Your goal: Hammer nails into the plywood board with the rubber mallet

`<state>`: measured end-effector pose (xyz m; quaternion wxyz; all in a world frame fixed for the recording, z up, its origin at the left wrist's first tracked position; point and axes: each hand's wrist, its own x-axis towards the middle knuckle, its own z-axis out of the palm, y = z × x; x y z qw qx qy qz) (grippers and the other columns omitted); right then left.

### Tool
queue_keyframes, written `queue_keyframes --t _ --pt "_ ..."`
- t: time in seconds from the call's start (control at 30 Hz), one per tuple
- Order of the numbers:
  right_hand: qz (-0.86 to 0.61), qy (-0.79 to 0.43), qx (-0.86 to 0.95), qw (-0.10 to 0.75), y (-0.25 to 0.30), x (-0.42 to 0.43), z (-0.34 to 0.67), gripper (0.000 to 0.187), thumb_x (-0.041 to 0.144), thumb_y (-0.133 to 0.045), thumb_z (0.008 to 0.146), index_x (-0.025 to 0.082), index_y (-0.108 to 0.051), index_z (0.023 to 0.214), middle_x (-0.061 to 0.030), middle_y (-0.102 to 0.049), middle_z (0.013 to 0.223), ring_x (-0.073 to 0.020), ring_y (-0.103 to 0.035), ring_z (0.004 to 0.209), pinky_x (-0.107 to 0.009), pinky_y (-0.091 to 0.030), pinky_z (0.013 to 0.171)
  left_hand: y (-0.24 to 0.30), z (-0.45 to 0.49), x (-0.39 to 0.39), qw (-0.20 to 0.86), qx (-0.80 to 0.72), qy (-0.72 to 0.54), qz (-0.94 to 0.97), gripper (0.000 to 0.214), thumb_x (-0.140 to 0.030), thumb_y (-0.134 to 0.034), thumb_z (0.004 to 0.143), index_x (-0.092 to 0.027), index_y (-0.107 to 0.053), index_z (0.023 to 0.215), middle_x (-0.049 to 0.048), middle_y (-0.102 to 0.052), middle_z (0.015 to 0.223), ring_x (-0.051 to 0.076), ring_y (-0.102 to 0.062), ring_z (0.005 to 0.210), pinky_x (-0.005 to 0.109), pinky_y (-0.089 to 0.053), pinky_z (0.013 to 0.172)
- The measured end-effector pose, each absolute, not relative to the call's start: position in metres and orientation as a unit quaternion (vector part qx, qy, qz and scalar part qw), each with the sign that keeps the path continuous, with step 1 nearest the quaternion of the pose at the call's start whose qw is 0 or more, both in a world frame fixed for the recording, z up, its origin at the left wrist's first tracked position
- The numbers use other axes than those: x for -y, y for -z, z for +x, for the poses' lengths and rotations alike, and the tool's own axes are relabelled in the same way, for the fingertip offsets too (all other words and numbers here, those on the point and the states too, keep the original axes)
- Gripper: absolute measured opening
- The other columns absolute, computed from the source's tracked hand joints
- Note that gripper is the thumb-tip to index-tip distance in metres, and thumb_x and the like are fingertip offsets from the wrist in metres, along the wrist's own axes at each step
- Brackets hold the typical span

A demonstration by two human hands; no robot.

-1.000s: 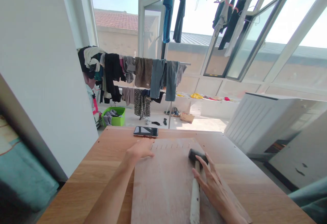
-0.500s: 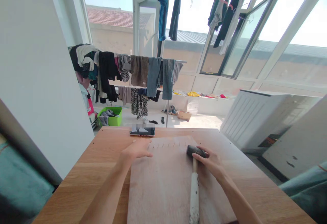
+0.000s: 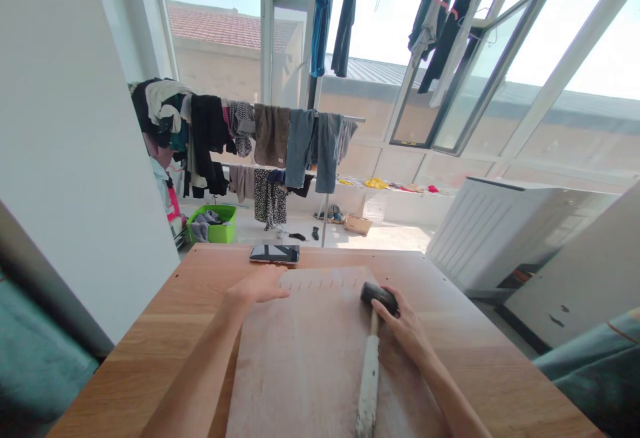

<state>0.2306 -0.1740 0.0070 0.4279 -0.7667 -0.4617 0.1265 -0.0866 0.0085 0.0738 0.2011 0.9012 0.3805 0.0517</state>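
Note:
A pale wooden board [image 3: 305, 358] lies on the table in front of me, with a row of several thin nails [image 3: 320, 284] standing near its far edge. My left hand [image 3: 257, 285] rests at the board's far left corner, thumb and fingers spread. Over the board's right side, my right hand [image 3: 403, 318] has its fingers closed around the black head of a mallet [image 3: 369, 378]. The mallet's worn white handle points back toward me along the board. The fingertips under the head are partly hidden.
A phone [image 3: 275, 254] lies by the far edge of the wooden table [image 3: 165, 351], beyond my left hand. Past the table stand a laundry rack [image 3: 345, 118] hung with clothes and a green basket [image 3: 213, 225]. A white cabinet [image 3: 480, 231] is at the right.
The view has shifted slightly, so table and board appear a little further left. The mallet handle's near end now slants more to the left. Both hands keep their places at the board.

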Motion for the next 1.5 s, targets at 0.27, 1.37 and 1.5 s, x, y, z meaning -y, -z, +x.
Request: queue_keyframes --t 0.27,1.37,1.5 --pt "-0.762 -0.099 0.464 0.441 -0.002 0.177 0.21 0.057 0.058 -0.056 0.08 0.019 -0.06 0.121 -0.0116 -0.064 0.121 -0.0288 -0.059 0.114 -0.044 -0.044 0.103 -0.077 -0.105 -0.016 0.219 -0.408 -0.027 0.886 0.053 -0.035 -0.073 0.072 -0.024 -0.061 0.122 0.0103 -0.068 0.121 0.028 -0.064 0.108 0.033 -0.048 0.09" --pt "-0.673 -0.116 0.672 0.285 -0.097 0.071 0.208 0.045 0.037 -0.058 0.089 0.024 -0.056 0.131 -0.0076 -0.07 0.106 -0.0205 -0.068 0.089 -0.033 -0.052 0.081 -0.075 -0.092 -0.009 0.187 -0.394 -0.125 0.891 0.034 -0.009 -0.052 0.08 -0.021 -0.067 0.108 0.0044 -0.073 0.093 0.019 -0.068 0.086 0.025 -0.048 0.076" --pt "-0.689 -0.121 0.672 0.245 -0.094 0.071 0.215 0.041 0.026 -0.058 0.087 0.021 -0.056 0.127 -0.0086 -0.069 0.106 -0.0204 -0.067 0.089 -0.032 -0.051 0.08 -0.077 -0.093 -0.01 0.185 -0.4 -0.116 0.89 0.036 -0.008 -0.052 0.078 -0.02 -0.067 0.109 0.0044 -0.072 0.094 0.018 -0.066 0.084 0.025 -0.047 0.074"
